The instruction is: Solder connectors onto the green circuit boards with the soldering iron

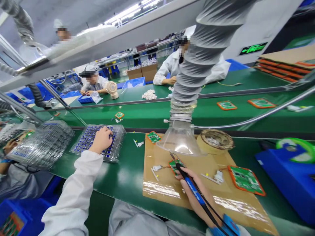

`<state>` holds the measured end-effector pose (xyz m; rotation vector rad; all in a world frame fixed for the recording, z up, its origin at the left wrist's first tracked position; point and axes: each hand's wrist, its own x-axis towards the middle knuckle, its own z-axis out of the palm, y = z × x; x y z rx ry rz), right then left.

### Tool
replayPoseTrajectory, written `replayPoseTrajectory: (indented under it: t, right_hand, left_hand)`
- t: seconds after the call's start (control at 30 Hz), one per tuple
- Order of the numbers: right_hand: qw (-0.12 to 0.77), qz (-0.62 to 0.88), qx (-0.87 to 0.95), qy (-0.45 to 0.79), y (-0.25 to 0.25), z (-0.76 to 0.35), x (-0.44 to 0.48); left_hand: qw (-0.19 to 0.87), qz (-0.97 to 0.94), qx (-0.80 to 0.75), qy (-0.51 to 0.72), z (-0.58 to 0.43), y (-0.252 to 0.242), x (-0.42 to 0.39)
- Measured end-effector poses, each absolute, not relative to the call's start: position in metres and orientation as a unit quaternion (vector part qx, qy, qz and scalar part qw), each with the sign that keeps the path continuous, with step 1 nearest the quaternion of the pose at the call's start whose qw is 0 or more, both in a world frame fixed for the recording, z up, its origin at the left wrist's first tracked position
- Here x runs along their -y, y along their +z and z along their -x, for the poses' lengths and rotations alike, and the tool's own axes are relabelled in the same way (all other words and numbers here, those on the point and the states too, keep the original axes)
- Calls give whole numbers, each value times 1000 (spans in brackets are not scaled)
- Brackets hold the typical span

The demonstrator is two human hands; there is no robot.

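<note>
While gripped, soldering iron [192, 187] points forward-left.

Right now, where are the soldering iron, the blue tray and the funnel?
soldering iron [194, 189], head view, on its blue handle.
blue tray [120, 139], head view, on its clear right rim.
funnel [180, 141], head view, on its clear bell.

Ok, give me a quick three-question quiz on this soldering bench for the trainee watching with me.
1. True or false: the right hand holds the soldering iron.
2. The left hand is: A on the clear tray of blue parts; B gripping a cable; C raised off the bench.
3. What does the small green board by the iron's tip lie on?
Key: 1 true; 2 A; 3 the cardboard mat.
</note>
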<state>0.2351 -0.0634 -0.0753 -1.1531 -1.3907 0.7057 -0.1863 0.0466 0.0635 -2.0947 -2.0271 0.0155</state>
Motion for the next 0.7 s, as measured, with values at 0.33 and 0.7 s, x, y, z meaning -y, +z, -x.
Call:
replayPoseTrajectory:
  t: [0.33, 0.7]
  right_hand:
    - [486, 550, 592, 333, -72, -242, 76]
    - [499, 511, 564, 415, -64, -230, 77]
  left_hand:
    - [62, 732, 677, 35, 205, 66, -69]
    - [-300, 660, 566, -391, 56, 32, 16]
